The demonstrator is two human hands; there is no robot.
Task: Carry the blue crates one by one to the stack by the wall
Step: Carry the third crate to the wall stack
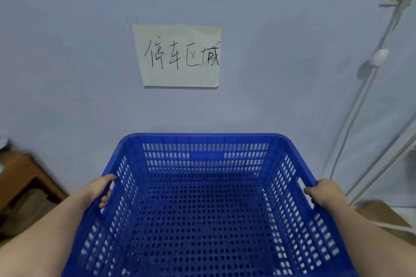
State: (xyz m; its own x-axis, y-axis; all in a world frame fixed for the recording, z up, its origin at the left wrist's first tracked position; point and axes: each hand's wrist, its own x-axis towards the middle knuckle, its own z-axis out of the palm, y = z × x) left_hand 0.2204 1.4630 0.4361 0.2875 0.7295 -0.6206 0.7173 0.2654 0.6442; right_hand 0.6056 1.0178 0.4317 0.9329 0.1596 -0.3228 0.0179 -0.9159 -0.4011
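Both hands hold the empty blue crate by its side rims, left hand at 9 o'clock, right hand at 3, close to the wall; its far edge could strike the wall, and the stack below is hidden.

The blue crate is moulded plastic, faintly glossy on its smooth rim, with slotted walls and a floor punched full of round holes. Behind it the wall is matt painted plaster, pale and even. The handwritten sign is thin cream paper, slightly creased. The cabinet at lower left looks like brown wood with a dull finish.
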